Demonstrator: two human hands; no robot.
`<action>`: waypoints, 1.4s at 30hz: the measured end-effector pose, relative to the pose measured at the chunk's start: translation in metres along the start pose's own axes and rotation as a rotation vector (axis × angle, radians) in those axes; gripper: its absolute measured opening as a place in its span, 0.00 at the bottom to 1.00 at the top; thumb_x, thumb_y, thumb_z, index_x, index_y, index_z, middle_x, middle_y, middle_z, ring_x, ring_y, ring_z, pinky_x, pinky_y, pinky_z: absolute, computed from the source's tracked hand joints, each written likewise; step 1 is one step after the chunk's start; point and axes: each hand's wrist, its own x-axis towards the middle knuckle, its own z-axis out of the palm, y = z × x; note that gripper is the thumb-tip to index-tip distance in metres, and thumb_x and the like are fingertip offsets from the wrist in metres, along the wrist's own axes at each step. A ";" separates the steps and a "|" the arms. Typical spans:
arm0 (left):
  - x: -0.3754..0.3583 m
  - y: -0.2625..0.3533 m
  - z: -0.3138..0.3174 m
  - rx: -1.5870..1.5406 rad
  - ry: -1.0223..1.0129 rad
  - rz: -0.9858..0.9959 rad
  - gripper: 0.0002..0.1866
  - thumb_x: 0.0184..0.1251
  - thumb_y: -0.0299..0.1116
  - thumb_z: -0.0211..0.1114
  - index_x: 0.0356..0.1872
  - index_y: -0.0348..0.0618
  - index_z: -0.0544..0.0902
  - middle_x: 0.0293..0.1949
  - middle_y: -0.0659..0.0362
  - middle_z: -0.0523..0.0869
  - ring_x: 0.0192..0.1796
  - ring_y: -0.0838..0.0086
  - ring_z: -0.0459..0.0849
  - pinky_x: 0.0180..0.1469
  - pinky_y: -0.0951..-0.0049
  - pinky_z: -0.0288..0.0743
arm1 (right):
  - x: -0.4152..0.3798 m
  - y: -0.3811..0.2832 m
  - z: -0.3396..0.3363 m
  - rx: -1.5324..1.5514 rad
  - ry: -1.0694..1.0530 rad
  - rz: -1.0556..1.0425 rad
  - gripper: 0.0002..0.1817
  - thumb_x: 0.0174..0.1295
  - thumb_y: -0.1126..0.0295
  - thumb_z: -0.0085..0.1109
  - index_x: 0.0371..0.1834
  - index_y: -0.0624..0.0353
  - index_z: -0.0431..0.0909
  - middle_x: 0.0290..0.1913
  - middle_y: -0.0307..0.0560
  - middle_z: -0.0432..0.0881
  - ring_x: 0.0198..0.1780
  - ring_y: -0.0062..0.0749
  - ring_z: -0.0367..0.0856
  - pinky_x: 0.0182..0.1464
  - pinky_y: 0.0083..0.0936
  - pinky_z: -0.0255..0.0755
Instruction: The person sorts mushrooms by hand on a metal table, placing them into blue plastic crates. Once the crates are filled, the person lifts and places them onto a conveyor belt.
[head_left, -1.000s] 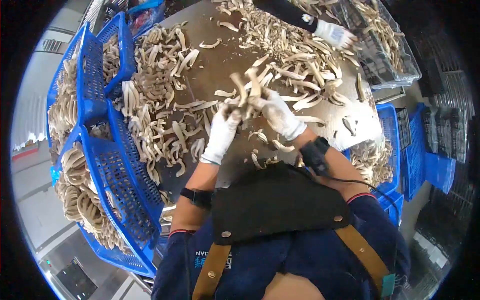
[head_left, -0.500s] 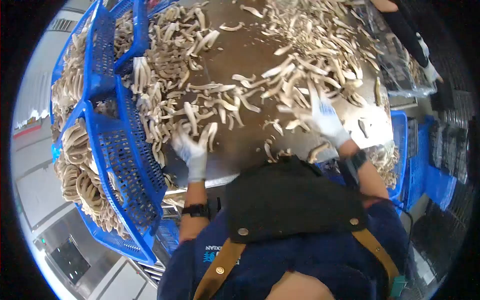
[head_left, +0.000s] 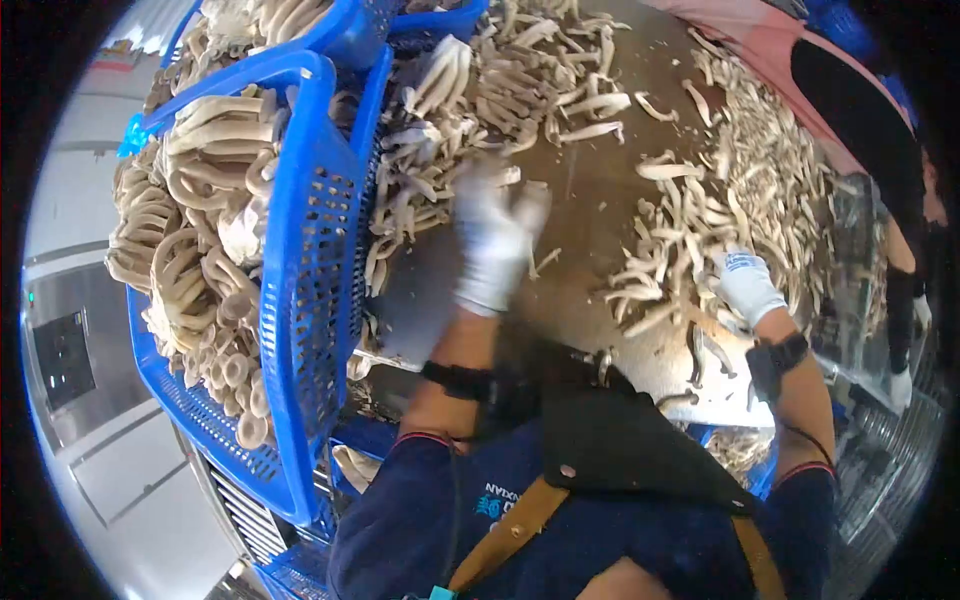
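Note:
My left hand [head_left: 495, 240], in a white glove, is over the metal table [head_left: 560, 230] beside the left mushroom pile [head_left: 510, 90]. Its fingers are smeared by motion, so any grip is unclear. Against the near edge of the right mushroom pile [head_left: 760, 150] rests my right hand [head_left: 743, 285], also gloved in white. Its fingers are curled at the pale mushroom pieces, and what lies between them is hidden. A few darker pieces [head_left: 697, 355] lie just below that hand.
Blue perforated baskets [head_left: 312, 250] heaped with mushroom clusters [head_left: 185, 270] stand at the left. Another person in pink and black sleeves [head_left: 850, 90] is at the upper right, near clear plastic wrapping [head_left: 855, 220]. White cabinets [head_left: 75, 210] line the far left.
The view has shifted left. My left hand has moved up toward the left pile. The loose pieces mid-table are mostly gone from there, and my right hand is now at the right pile.

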 end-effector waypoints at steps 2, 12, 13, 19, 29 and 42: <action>0.053 -0.048 -0.035 0.383 0.134 -0.153 0.36 0.56 0.44 0.74 0.60 0.32 0.70 0.59 0.41 0.71 0.58 0.50 0.72 0.62 0.55 0.65 | 0.013 -0.020 -0.028 0.225 0.180 -0.361 0.24 0.60 0.55 0.59 0.55 0.58 0.75 0.55 0.57 0.77 0.59 0.52 0.74 0.60 0.39 0.69; 0.053 -0.094 0.008 -0.613 -0.568 -0.503 0.37 0.60 0.52 0.69 0.62 0.35 0.72 0.43 0.60 0.82 0.42 0.76 0.78 0.46 0.75 0.75 | 0.199 -0.205 -0.050 1.205 0.179 -1.027 0.19 0.74 0.70 0.43 0.66 0.62 0.69 0.69 0.45 0.69 0.70 0.29 0.61 0.74 0.23 0.50; 0.043 -0.071 0.000 -0.591 -0.617 -0.521 0.37 0.59 0.50 0.71 0.62 0.36 0.72 0.45 0.59 0.81 0.44 0.76 0.77 0.50 0.74 0.74 | 0.212 -0.198 -0.023 1.436 0.008 -0.997 0.20 0.72 0.71 0.47 0.66 0.62 0.68 0.66 0.45 0.71 0.69 0.26 0.63 0.72 0.24 0.53; 0.016 0.019 0.015 -0.359 -0.668 0.274 0.40 0.32 0.46 0.80 0.54 0.43 0.79 0.64 0.45 0.71 0.65 0.48 0.70 0.67 0.57 0.65 | 0.061 -0.112 -0.039 1.566 0.202 -0.508 0.31 0.54 0.69 0.67 0.61 0.62 0.67 0.55 0.47 0.75 0.58 0.29 0.72 0.60 0.26 0.67; -0.117 0.040 0.016 -0.531 -0.667 -0.417 0.37 0.61 0.36 0.68 0.68 0.34 0.63 0.69 0.46 0.65 0.65 0.60 0.72 0.63 0.63 0.71 | -0.029 -0.063 0.128 0.605 0.879 -0.608 0.28 0.45 0.59 0.72 0.49 0.56 0.76 0.65 0.64 0.66 0.67 0.59 0.65 0.66 0.53 0.63; -0.026 0.172 -0.007 -0.569 -0.729 -0.234 0.46 0.48 0.37 0.74 0.68 0.34 0.61 0.56 0.43 0.77 0.59 0.60 0.77 0.58 0.63 0.73 | -0.051 -0.090 0.032 1.678 0.836 -0.611 0.52 0.44 0.68 0.73 0.73 0.62 0.50 0.66 0.55 0.64 0.63 0.44 0.69 0.69 0.38 0.62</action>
